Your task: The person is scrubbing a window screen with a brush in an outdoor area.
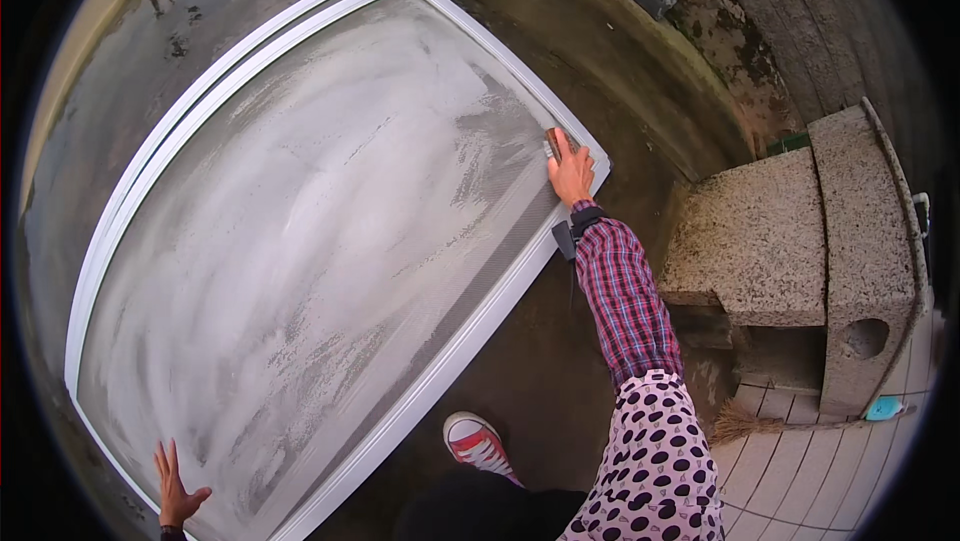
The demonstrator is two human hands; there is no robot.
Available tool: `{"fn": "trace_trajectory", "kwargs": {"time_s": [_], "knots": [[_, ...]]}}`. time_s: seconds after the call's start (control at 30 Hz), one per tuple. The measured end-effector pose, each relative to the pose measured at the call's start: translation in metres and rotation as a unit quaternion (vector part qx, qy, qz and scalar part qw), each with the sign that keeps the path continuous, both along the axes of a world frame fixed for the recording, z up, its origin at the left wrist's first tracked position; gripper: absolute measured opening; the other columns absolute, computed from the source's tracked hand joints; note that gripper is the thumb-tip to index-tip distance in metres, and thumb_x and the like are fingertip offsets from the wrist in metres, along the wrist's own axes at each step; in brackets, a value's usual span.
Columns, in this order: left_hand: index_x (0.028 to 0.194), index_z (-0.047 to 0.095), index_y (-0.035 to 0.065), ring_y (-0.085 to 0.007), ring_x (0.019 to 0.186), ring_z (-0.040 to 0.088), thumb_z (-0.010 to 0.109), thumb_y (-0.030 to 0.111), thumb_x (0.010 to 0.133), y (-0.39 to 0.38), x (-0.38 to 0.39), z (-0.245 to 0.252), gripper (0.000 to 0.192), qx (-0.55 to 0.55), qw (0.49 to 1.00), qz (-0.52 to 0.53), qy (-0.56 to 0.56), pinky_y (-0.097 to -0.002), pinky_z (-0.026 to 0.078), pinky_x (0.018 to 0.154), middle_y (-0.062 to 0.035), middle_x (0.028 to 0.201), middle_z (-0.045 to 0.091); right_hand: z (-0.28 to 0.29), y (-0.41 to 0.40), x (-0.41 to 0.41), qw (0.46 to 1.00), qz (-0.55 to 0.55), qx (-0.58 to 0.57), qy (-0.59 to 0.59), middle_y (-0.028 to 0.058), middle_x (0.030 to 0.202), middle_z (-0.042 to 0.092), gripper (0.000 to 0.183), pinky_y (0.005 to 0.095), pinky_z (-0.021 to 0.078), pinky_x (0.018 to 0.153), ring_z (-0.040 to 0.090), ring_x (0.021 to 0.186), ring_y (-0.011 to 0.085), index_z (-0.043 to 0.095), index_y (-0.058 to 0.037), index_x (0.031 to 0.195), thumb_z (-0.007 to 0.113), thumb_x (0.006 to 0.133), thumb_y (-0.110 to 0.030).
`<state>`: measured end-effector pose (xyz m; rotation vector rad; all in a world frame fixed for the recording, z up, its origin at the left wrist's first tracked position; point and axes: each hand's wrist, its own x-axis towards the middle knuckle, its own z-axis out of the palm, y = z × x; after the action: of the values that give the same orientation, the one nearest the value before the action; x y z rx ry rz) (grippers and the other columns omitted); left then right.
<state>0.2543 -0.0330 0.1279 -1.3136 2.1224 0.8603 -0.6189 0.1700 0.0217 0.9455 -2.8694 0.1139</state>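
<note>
A large white-framed window screen (300, 188) lies before me, its mesh coated with streaky whitish foam. Bare grey mesh shows in a strip along the near right side and in patches elsewhere. My right hand (573, 170) grips a brown-backed scrub brush (556, 142), its pale bristles against the mesh near the frame's right corner. At the lower left, my left hand (174, 488) rests with spread fingers on the foamy mesh near the frame's edge. It holds nothing. Another white frame (225, 61) shows along the far left side, mostly hidden beneath the screen.
Wet concrete ground (540, 331) surrounds the screen. To the right stands a speckled stone structure (750, 233) with a recess and a round hole. A straw broom (742, 421) and a light-blue object (885, 407) lie by the tiled floor (795, 473). My red sneaker (478, 440) stands beside the frame.
</note>
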Motion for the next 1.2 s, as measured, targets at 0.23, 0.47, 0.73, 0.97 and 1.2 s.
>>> {"fn": "trace_trajectory", "kwargs": {"time_s": [0.23,0.47,0.73,0.97,1.2], "knots": [[0.144,0.022,0.0133,-0.0453,0.137,-0.006,0.067,0.074,0.052,0.064,-0.334,-0.051,0.119,0.013,0.956,-0.27,0.116,-0.074,-0.005,0.093,-0.0254,0.149,-0.002,-0.01,0.0,0.224,0.894,0.401,-0.087,-0.181,0.0125,0.098,0.04,0.087,0.0407,0.0395,0.071,0.043,0.085,0.0286,0.034,-0.0304,0.14,0.072,0.064,-0.011],[0.143,0.028,0.0179,-0.0442,0.137,-0.002,0.074,0.071,0.038,0.136,-0.436,-0.074,0.126,-0.017,0.944,-0.291,0.154,-0.0781,-0.011,0.086,-0.0263,0.149,0.003,0.004,0.025,0.037,0.987,0.145,0.018,-0.064,0.0146,0.101,0.041,0.074,0.0453,0.0393,0.071,0.045,0.088,0.0329,0.039,-0.032,0.136,0.069,0.071,-0.015],[0.142,0.03,0.0235,-0.0432,0.138,0.0,0.075,0.069,0.035,0.139,-0.44,-0.08,0.125,-0.039,0.941,-0.293,0.166,-0.0774,-0.011,0.088,-0.0243,0.149,0.006,-0.006,-0.035,-0.063,0.994,0.106,-0.025,0.014,0.0195,0.104,0.045,0.059,0.0474,0.0425,0.075,0.048,0.091,0.039,0.047,-0.0261,0.13,0.066,0.076,-0.042],[0.142,0.031,0.024,-0.0426,0.138,0.003,0.074,0.07,0.035,0.139,-0.434,-0.077,0.123,-0.042,0.945,-0.28,0.166,-0.0773,-0.01,0.089,-0.0235,0.149,0.009,-0.005,0.069,-0.046,0.992,0.12,0.031,0.033,0.0137,0.099,0.044,0.053,0.0444,0.0417,0.07,0.046,0.086,0.0328,0.046,-0.0341,0.131,0.061,0.081,-0.041],[0.141,0.032,0.0181,-0.0421,0.138,0.003,0.071,0.073,0.038,0.126,-0.451,-0.079,0.123,-0.068,0.946,-0.262,0.181,-0.074,-0.01,0.093,-0.0228,0.149,0.01,-0.017,-0.06,-0.061,0.988,0.141,-0.013,0.061,0.0142,0.101,0.043,0.042,0.045,0.038,0.076,0.045,0.092,0.0327,0.049,-0.0315,0.127,0.054,0.086,-0.04]]}}
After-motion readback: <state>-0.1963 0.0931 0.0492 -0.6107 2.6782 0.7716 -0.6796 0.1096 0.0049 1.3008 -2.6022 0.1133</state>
